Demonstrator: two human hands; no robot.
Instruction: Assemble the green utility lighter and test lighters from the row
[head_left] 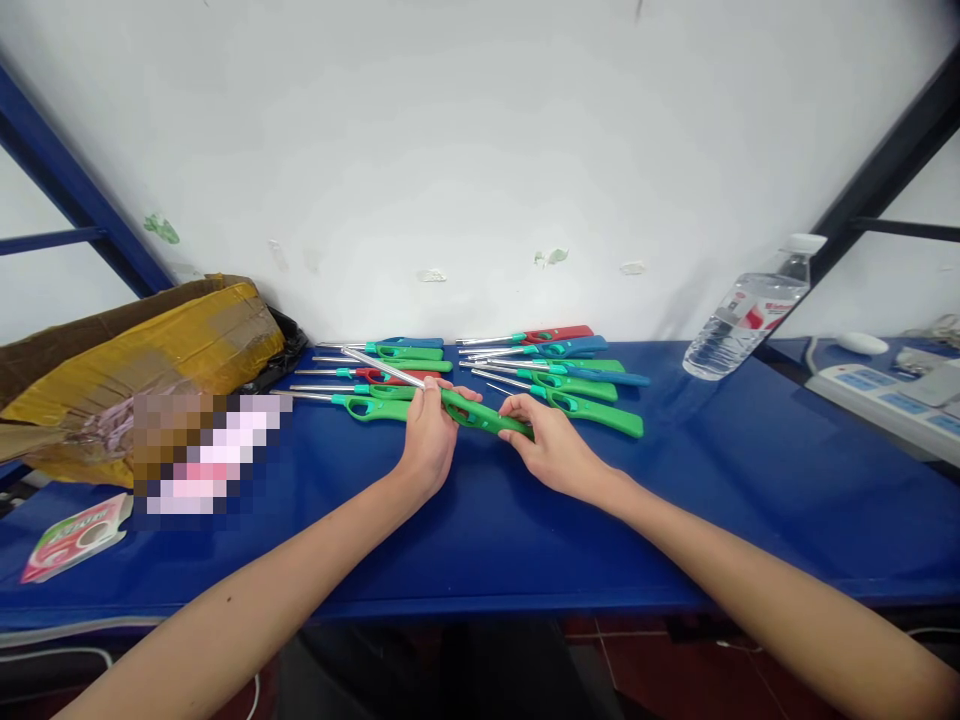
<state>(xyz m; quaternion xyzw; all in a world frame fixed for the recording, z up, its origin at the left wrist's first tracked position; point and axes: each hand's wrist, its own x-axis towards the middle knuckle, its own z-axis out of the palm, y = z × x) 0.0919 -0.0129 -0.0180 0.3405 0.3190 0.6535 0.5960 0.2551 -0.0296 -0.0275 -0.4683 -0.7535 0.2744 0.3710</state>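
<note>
A green long-necked lighter (486,417) is held between both hands above the blue table, its silver tube pointing up and to the left. My left hand (433,437) is closed around its front part, near the tube. On the handle end, my right hand (545,440) pinches with thumb and fingers. Behind my hands lie two groups of similar lighters: a left group with green, red and blue handles (382,410), and a right group with red, blue and green handles (600,415). All their tubes point left.
A taped cardboard box (217,345) lies at the left, with a pink and white packet (79,535) in front. At the right, a tilted water bottle (750,315) leans near a white power strip (885,400). A white wall (480,180) stands behind.
</note>
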